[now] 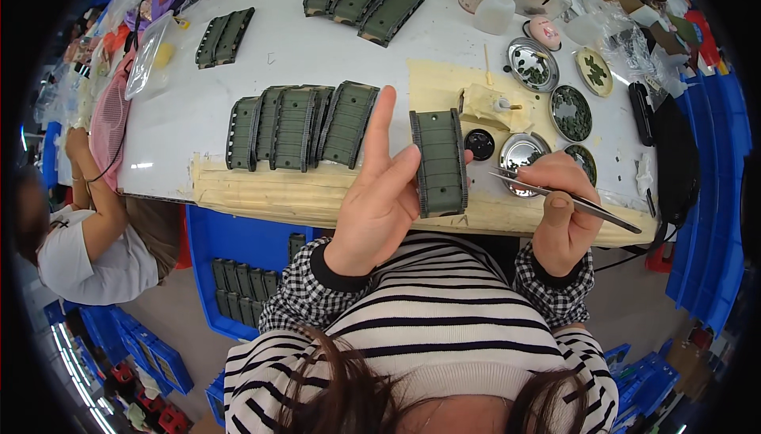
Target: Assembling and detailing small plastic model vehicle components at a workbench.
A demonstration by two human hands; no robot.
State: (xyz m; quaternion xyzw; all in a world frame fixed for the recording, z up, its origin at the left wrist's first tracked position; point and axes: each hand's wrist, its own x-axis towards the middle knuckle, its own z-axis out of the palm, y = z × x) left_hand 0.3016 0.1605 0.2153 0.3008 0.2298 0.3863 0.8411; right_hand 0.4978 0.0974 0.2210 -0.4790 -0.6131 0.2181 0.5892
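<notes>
My left hand (371, 210) holds a dark green ribbed plastic case (440, 163), shaped like a magazine, upright over the table's front edge. Its index finger points up, apart from the case. In my right hand (564, 216) is a pair of metal tweezers (609, 216), pinched between thumb and fingers, tips toward the case. The tips hover by a metal dish (513, 142) with small dark pieces; whether they grip anything is too small to tell. A round black pot (479, 145) sits just behind the case.
Several similar cases (295, 129) stand left of my hand; more lie at the back. Dishes (572, 113) of small green pieces are on the right, near a masking-tape-covered block (495, 109). A blue crate (238, 232) with cases is below. Another person (99, 252) sits at left.
</notes>
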